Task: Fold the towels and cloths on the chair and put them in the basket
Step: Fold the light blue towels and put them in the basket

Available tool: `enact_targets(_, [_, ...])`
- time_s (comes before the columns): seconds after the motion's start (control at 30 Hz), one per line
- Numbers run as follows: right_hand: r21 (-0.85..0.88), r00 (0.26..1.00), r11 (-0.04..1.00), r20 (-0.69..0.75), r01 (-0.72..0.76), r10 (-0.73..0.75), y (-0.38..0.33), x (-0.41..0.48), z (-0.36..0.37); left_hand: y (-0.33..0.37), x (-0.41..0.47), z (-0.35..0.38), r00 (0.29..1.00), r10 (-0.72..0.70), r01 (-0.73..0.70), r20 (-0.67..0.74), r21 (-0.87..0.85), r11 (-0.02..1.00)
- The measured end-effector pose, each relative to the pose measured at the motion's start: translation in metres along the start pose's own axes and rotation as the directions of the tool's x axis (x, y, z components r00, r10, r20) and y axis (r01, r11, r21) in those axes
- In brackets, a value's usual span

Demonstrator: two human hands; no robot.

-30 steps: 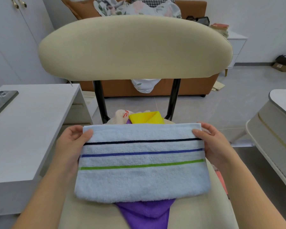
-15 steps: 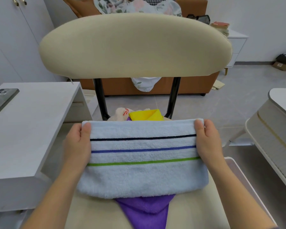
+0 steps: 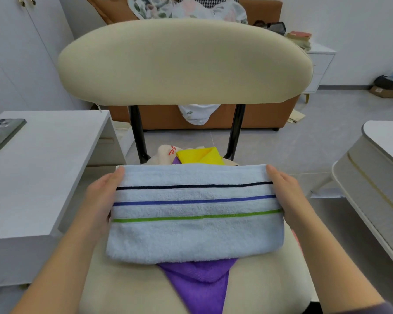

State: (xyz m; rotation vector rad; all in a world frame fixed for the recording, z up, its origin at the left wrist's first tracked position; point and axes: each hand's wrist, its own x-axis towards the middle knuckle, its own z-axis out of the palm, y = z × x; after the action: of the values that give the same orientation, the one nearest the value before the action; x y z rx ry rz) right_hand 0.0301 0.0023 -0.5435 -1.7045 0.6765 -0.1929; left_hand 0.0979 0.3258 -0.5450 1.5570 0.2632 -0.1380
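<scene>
A: Left to right, then. Left hand [image 3: 101, 198]?

B: Flat against the towel's left short end, fingers [image 3: 117, 177] curled over its far corner, gripping it.

A: The towel [image 3: 195, 223] itself?

B: Pale blue terry, folded into a long band. Three thin stripes: black, blue, green. Long axis runs left-right across the chair [image 3: 184, 62] seat, stripes parallel to the backrest. It lies mid-seat on a purple cloth [image 3: 200, 282], whose point hangs toward the seat's front edge.

A: Behind it?

B: Yellow cloth [image 3: 200, 155] and a cream one [image 3: 165, 151] at the seat's back edge.

A: Right hand [image 3: 286, 196]?

B: Mirrors the left: fingers closed on the towel's right end near the far corner.
</scene>
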Motion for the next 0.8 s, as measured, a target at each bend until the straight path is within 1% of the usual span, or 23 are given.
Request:
enact_targets(0.03, [0.057, 0.995, 0.996, 0.078, -0.062, 0.058, -0.002, -0.003, -0.003, 0.000, -0.001, -0.002, 0.995, -0.064, 0.067, 0.070, -0.033, 0.997])
enact_targets(0.07, [0.098, 0.982, 0.989, 0.167, -0.106, 0.089, -0.002, -0.006, -0.005, -0.001, -0.002, -0.004, 0.984, -0.110, 0.114, 0.139, -0.024, 0.993])
enact_targets(0.1, [0.128, 0.964, 0.982, 0.243, -0.137, 0.103, -0.003, -0.008, -0.008, -0.003, -0.003, -0.006, 0.970, -0.146, 0.149, 0.196, 0.000, 0.989])
enact_targets(0.17, [0.152, 0.932, 0.972, 0.343, -0.177, 0.116, 0.001, -0.011, -0.015, -0.005, -0.007, -0.010, 0.942, -0.193, 0.186, 0.276, 0.052, 0.981])
enact_targets(0.3, [0.088, 0.889, 0.976, 0.436, -0.198, 0.141, 0.017, -0.018, -0.026, -0.009, -0.018, -0.023, 0.924, -0.226, 0.190, 0.310, 0.140, 0.972])
enact_targets(0.4, [0.046, 0.871, 0.986, 0.477, -0.159, 0.118, 0.025, -0.026, -0.032, -0.009, -0.031, -0.025, 0.938, -0.190, 0.163, 0.289, 0.114, 0.980])
enact_targets(0.47, [0.027, 0.882, 0.993, 0.463, -0.115, 0.089, 0.026, -0.029, -0.033, -0.008, -0.039, -0.024, 0.957, -0.139, 0.115, 0.256, 0.104, 0.988])
enact_targets(0.6, [0.050, 0.941, 0.999, 0.337, -0.003, -0.014, 0.011, -0.037, -0.035, 0.004, -0.060, -0.021, 0.983, -0.011, -0.012, 0.185, 0.123, 0.992])
enact_targets(0.67, [0.022, 0.954, 0.997, 0.287, 0.078, -0.081, -0.007, -0.038, -0.037, 0.015, -0.069, -0.023, 0.985, 0.040, -0.057, 0.169, 0.098, 0.994])
enact_targets(0.73, [-0.018, 0.956, 0.986, 0.252, 0.163, -0.153, -0.029, -0.038, -0.038, 0.027, -0.074, -0.029, 0.982, 0.066, -0.076, 0.176, 0.051, 0.996])
enact_targets(0.8, [-0.068, 0.949, 0.968, 0.225, 0.240, -0.220, -0.053, -0.037, -0.038, 0.037, -0.077, -0.034, 0.977, 0.061, -0.063, 0.205, 0.003, 0.998])
